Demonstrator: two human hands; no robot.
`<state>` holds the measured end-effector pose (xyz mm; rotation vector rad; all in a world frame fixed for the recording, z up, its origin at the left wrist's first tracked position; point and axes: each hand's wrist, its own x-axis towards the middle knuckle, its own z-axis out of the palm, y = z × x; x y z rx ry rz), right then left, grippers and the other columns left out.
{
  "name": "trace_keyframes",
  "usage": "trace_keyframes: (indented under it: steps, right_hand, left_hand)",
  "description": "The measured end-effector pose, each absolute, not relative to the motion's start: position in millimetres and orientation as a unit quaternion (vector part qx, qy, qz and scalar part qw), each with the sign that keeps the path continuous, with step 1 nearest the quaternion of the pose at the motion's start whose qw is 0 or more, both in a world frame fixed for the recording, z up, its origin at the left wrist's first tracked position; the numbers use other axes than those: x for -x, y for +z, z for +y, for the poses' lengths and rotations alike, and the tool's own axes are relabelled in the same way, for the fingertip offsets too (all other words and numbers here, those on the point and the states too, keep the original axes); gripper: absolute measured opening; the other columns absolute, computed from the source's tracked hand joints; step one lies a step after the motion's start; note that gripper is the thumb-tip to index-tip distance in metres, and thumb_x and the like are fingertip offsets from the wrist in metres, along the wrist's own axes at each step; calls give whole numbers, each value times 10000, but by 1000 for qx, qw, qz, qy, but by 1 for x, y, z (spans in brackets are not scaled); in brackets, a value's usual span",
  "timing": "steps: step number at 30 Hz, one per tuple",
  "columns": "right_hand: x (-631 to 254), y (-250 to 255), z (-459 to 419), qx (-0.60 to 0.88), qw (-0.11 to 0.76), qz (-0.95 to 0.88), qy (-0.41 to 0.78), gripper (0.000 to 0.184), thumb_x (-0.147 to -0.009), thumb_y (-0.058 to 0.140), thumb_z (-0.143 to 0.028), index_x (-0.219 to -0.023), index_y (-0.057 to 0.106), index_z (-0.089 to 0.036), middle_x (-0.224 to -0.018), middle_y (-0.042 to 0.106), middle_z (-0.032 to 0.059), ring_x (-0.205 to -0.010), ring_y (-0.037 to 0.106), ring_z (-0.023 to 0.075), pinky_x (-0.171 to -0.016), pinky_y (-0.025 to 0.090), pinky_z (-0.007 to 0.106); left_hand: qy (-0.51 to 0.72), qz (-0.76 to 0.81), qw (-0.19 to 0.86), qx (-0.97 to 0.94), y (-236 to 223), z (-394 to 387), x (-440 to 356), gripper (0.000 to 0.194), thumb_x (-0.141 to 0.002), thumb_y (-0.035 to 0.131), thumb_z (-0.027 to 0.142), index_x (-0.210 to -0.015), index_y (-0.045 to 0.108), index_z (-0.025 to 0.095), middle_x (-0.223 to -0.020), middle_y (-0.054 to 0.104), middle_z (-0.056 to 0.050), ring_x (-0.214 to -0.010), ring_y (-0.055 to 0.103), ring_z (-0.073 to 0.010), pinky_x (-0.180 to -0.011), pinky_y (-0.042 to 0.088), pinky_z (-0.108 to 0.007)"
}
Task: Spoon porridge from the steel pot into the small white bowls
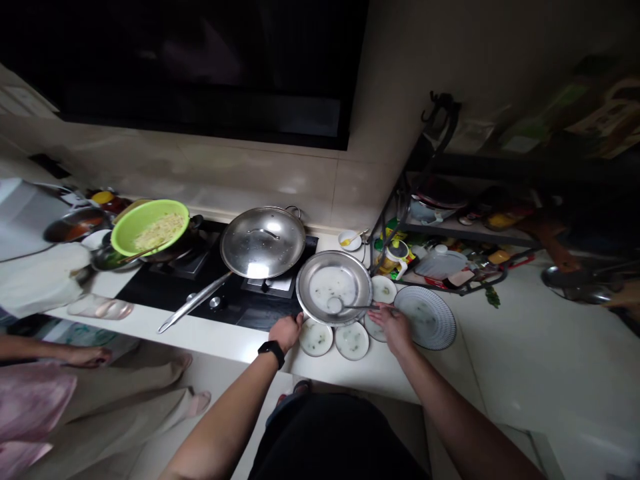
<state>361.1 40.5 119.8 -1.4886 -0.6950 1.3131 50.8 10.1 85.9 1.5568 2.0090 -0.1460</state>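
A round steel basin (361,275) holds a whitish liquid with small dark bits, and a ladle (335,305) lies in it, its handle across the right rim. My left hand (287,332), a black watch on its wrist, is closed at the basin's lower left edge. At the lower right edge, beside the ladle's handle, my right hand (393,328) grips the basin; its fingertips are partly hidden. The basin overlaps several small dishes with similar whitish contents, among them a front left dish (316,337), a front middle dish (352,341) and a dish at the right (384,290).
A large patterned plate (447,313) sits right of my right hand. Left of the basin, a lidded pan (263,243) with a long handle stands on the black stove (240,313). Farther left are a green bowl (123,233) of pale shreds and another person's hand (90,357). A rack (467,233) stands right.
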Motion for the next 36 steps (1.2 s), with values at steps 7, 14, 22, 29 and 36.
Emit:
trace_keyframes:
  steps: [7, 14, 22, 29, 36]
  right_hand:
    - [-384, 141, 27, 574, 545, -228, 566, 435, -643, 905, -481, -874, 696, -177, -800, 777, 71, -775, 786, 286, -815, 641, 457]
    - [-465, 180, 0, 590, 602, -212, 495, 474, -562, 964, -460, -800, 691, -155, -908, 773, 97, -760, 786, 288, -824, 647, 455]
    - [-538, 200, -30, 686, 583, -250, 355, 490, -602, 903, -510, -882, 733, -147, -829, 768, 90, -760, 777, 291, -872, 627, 494]
    - [-532, 193, -44, 686, 327, -597, 257, 263, -775, 691, -456, -946, 791, -283, -1086, 789, 75, -1105, 711, 316, -1086, 498, 500]
    - [-455, 201, -16, 597, 345, -668, 281, 252, -858, 644, -407, -1037, 790, -307, -1176, 761, 54, -1137, 684, 291, -1095, 489, 462]
  left_hand:
    - [-52, 742, 301, -597, 90, 9, -49, 714, -1043, 167, 551, -994, 735, 122, -1094, 766, -215, -1087, 721, -293, -891, 504, -345]
    - [-66, 741, 287, -604, 85, 8, -49, 729, -1035, 156, 570, -977, 731, 126, -1040, 776, -210, -1059, 731, -298, -882, 511, -349]
    - [-77, 742, 277, -606, 86, 11, -52, 728, -1036, 152, 560, -968, 728, 120, -1065, 770, -218, -1084, 721, -316, -887, 509, -357]
    - [-76, 745, 278, -601, 87, 9, -53, 727, -1032, 156, 571, -965, 725, 123, -1054, 772, -216, -1079, 722, -318, -879, 510, -357]
    - [-57, 747, 285, -598, 84, 5, -52, 683, -1039, 181, 553, -992, 718, 133, -1074, 771, -207, -1084, 722, -295, -886, 506, -342]
